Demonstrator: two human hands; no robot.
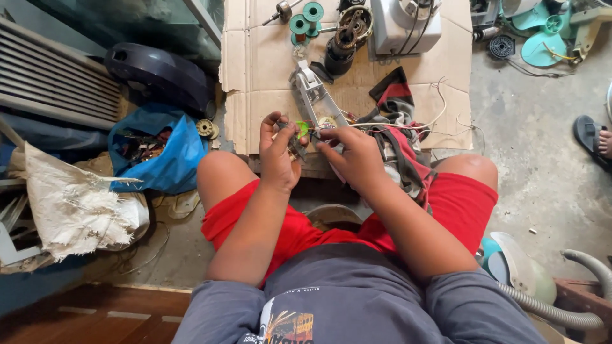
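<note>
Wiring work looks midway: left hand (278,151) and right hand (352,155) both pinch a small dark part with a green piece (299,134) above the cardboard sheet's (268,76) near edge; thin wires (408,127) trail loose, and a grey housing (312,95) lies open beyond.

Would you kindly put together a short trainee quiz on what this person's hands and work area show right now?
1. True or false: both hands hold one small part above the cardboard sheet.
2. What lies left of the person's knee? A) blue plastic bag B) white metal bucket C) red toolbox
3. What colour are the wire spools at the cardboard's far edge?

Key:
1. True: the left hand and right hand meet on a small green-tipped part.
2. A, the blue plastic bag.
3. Green: the spools.
</note>
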